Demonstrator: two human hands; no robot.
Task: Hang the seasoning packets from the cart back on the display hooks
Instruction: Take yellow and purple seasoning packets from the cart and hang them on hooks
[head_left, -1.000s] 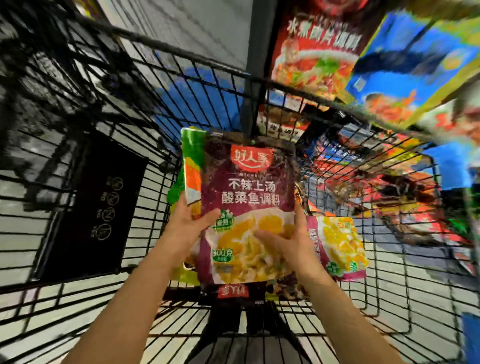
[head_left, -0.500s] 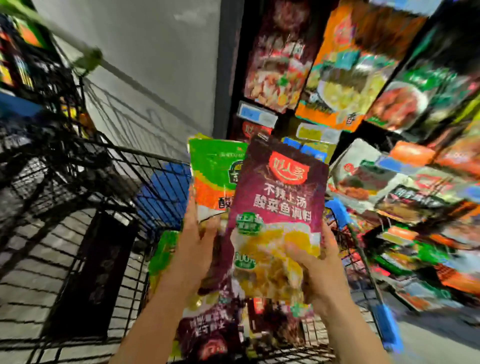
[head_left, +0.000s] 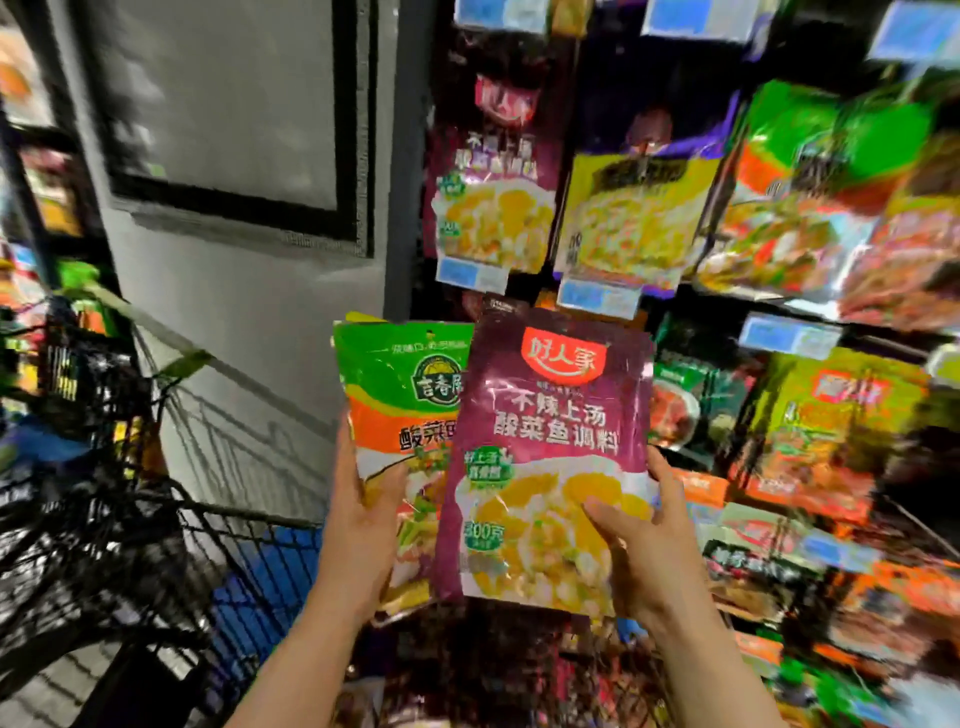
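— What does the purple packet (head_left: 545, 462) say?
— A red badge at the top reads 好人家. Below it, in pale letters, 不辣上汤 and then 酸菜鱼调料. Low on the left a green tag gives 300克.
— And the green packet (head_left: 400, 410) beside it?
— Its round emblem shows 吉香, the rest hidden by the purple one. On the orange band I make out 酸菜, then it is cut off.
— The shelf packets and price tags?
— Too blurred to read.

dim, motion-blurred, warped edges
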